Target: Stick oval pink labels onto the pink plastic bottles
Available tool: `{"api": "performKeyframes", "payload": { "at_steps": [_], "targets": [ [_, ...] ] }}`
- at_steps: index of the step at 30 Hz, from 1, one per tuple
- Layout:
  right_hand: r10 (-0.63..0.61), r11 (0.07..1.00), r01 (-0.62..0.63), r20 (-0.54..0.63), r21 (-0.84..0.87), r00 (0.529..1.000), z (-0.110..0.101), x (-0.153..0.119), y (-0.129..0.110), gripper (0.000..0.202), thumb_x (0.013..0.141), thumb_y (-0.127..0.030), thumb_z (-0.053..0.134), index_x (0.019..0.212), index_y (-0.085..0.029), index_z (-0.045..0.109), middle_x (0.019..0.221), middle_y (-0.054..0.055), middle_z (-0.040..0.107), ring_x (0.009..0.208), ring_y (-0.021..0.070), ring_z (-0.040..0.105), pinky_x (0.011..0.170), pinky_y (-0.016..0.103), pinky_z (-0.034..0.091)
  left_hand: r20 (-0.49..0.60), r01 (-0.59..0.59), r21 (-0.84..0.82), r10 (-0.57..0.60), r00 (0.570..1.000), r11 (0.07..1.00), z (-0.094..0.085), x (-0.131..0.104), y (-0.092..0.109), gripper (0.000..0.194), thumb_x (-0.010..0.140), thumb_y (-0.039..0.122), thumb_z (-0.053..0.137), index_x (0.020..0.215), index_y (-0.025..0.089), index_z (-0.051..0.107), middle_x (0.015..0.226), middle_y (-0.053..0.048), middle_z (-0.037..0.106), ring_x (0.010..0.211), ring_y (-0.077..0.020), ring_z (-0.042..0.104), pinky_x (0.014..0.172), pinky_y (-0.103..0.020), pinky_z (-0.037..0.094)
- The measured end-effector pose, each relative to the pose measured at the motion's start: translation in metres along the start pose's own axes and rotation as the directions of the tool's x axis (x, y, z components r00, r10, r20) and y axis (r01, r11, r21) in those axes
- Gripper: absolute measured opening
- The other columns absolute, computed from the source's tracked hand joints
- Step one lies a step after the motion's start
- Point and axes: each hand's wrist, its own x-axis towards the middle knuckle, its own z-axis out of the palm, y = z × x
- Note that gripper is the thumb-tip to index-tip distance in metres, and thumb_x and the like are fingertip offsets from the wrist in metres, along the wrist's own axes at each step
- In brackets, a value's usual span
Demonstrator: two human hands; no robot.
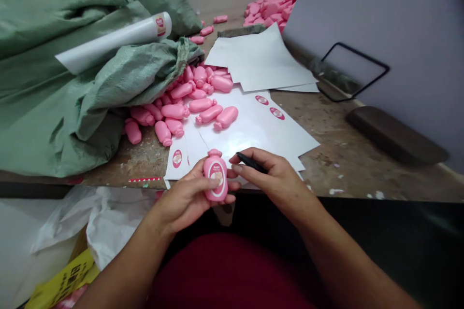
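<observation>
My left hand (190, 195) is wrapped round a small pink bottle (216, 192) with an oval "BABY" label facing me; the thumb presses on the label. The bottle stands nearly upright in front of the table edge. Just to its right, my right hand (277, 176) grips a slim black pen-like tool (251, 161), its tip pointing left; the exact kind is unclear. Beyond the hands lie white label sheets (250, 125) with a few oval stickers (277, 113) left on them. Several unlabelled pink bottles (227, 117) rest on these sheets.
A green woven sack (54, 82) spills pink bottles at left, with a rolled sheet (119, 41) on top. White sheets (264, 58) lie farther back. More pink pieces (271, 9) are heaped behind. A black wire frame (355, 70) and a dark oblong block (397, 135) stand right.
</observation>
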Motion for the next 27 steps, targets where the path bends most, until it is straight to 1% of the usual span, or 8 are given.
{"api": "performKeyframes", "payload": {
  "at_steps": [4, 7, 10, 12, 14, 17, 20, 27],
  "targets": [
    [-0.038, 0.988, 0.021, -0.108, -0.150, 0.993, -0.007, -0.005, 0.001, 0.016, 0.080, -0.039, 0.066, 0.079, -0.023, 0.067, 0.073, 0.000, 0.064, 0.069, 0.0176, 0.056, 0.066, 0.030, 0.044, -0.041, -0.023, 0.039, 0.025, 0.999, 0.999, -0.017, -0.007, 0.006, 0.039, 0.084, 0.021, 0.069, 0.121, 0.019, 0.056, 0.101, -0.011, 0.074, 0.086, -0.0212, 0.073, 0.076, -0.031, 0.058],
    [-0.057, 0.974, 0.013, -0.188, -0.227, 0.981, -0.017, -0.012, 0.004, 0.017, 0.081, -0.040, 0.066, 0.078, -0.024, 0.066, 0.071, 0.000, 0.062, 0.067, 0.0178, 0.054, 0.063, 0.030, 0.042, -0.158, 0.008, 0.338, 0.049, 0.986, 0.941, -0.048, -0.038, 0.016, 0.045, 0.082, 0.038, 0.074, 0.121, 0.020, 0.062, 0.099, -0.011, 0.075, 0.084, -0.0203, 0.072, 0.076, -0.029, 0.057],
    [-0.091, 0.951, -0.001, -0.285, -0.308, 0.954, -0.033, -0.017, 0.013, 0.017, 0.083, -0.041, 0.064, 0.081, -0.024, 0.066, 0.075, 0.001, 0.065, 0.071, 0.0195, 0.057, 0.065, 0.031, 0.043, -0.316, 0.097, 0.784, 0.260, 0.913, 0.613, -0.087, -0.079, 0.029, 0.055, 0.075, 0.051, 0.079, 0.121, 0.023, 0.068, 0.117, -0.011, 0.074, 0.110, -0.0291, 0.067, 0.094, -0.036, 0.053],
    [-0.145, 0.920, -0.013, -0.372, -0.391, 0.917, -0.047, -0.016, 0.022, 0.017, 0.085, -0.041, 0.063, 0.084, -0.024, 0.067, 0.079, 0.002, 0.067, 0.074, 0.0208, 0.059, 0.068, 0.033, 0.044, -0.326, 0.164, 0.930, 0.531, 0.782, 0.330, -0.101, -0.096, 0.033, 0.058, 0.075, 0.057, 0.077, 0.124, 0.029, 0.067, 0.132, -0.007, 0.068, 0.121, -0.0355, 0.058, 0.103, -0.048, 0.046],
    [-0.237, 0.865, -0.029, -0.458, -0.500, 0.857, -0.065, -0.011, 0.033, 0.018, 0.086, -0.041, 0.061, 0.088, -0.024, 0.067, 0.086, 0.005, 0.069, 0.080, 0.0229, 0.061, 0.075, 0.036, 0.045, -0.181, 0.144, 0.983, 0.703, 0.687, 0.112, -0.096, -0.096, 0.029, 0.051, 0.080, 0.055, 0.073, 0.125, 0.032, 0.066, 0.133, -0.005, 0.067, 0.121, -0.0360, 0.057, 0.106, -0.054, 0.041],
    [-0.341, 0.768, -0.090, -0.524, -0.634, 0.781, -0.090, 0.001, 0.052, 0.023, 0.085, -0.043, 0.059, 0.091, -0.023, 0.068, 0.097, 0.010, 0.070, 0.091, 0.0281, 0.062, 0.084, 0.042, 0.045, 0.173, -0.174, 0.982, 0.688, 0.705, -0.068, -0.058, -0.062, 0.005, 0.035, 0.084, 0.042, 0.071, 0.117, 0.030, 0.071, 0.115, -0.006, 0.073, 0.109, -0.0320, 0.062, 0.104, -0.051, 0.043],
    [-0.286, 0.752, -0.139, -0.508, -0.645, 0.813, -0.105, 0.010, 0.065, 0.028, 0.083, -0.046, 0.058, 0.093, -0.022, 0.069, 0.096, 0.009, 0.072, 0.090, 0.0294, 0.062, 0.082, 0.043, 0.045, 0.378, -0.452, 0.892, 0.522, 0.765, 0.017, -0.021, -0.006, -0.021, 0.036, 0.082, 0.029, 0.073, 0.118, 0.029, 0.073, 0.127, -0.010, 0.070, 0.124, -0.0339, 0.057, 0.110, -0.052, 0.039],
    [-0.113, 0.847, -0.141, -0.432, -0.513, 0.895, -0.101, 0.008, 0.069, 0.032, 0.080, -0.051, 0.061, 0.091, -0.022, 0.070, 0.089, 0.006, 0.072, 0.083, 0.0259, 0.062, 0.077, 0.038, 0.045, 0.321, -0.479, 0.852, 0.513, 0.797, 0.211, -0.016, 0.042, -0.033, 0.020, 0.081, 0.024, 0.072, 0.100, 0.027, 0.077, 0.122, -0.012, 0.073, 0.120, -0.0325, 0.062, 0.109, -0.052, 0.040]
  ]
}}
